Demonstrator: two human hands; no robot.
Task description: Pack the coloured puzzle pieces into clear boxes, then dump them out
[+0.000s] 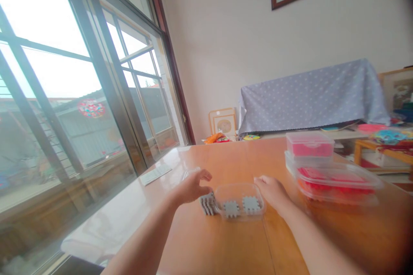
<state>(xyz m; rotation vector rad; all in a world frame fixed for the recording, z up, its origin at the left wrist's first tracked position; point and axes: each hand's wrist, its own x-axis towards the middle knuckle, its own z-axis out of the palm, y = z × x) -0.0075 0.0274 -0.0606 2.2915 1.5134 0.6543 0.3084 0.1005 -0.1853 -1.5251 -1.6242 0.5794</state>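
Note:
A clear plastic container [240, 215] sits on the table with two flat grey toothed-edge pieces in it, a left piece [231, 209] and a right piece [251, 204]. Against its left side stands a row of several similar grey pieces [208, 204] on edge. My left hand [192, 187] hovers just above and behind that row, thumb and fingers curved but apart, with nothing between them. At the container's far right corner, my right hand [271, 190] has its fingers curled at the rim; part of the grip is hidden.
The wooden table [206, 249] spreads around the container. To the right, a lidded box with pink contents [309, 148] stands on another clear box, beside a clear container of red pieces [338, 184]. A pale flat item [156, 175] lies by the window at left.

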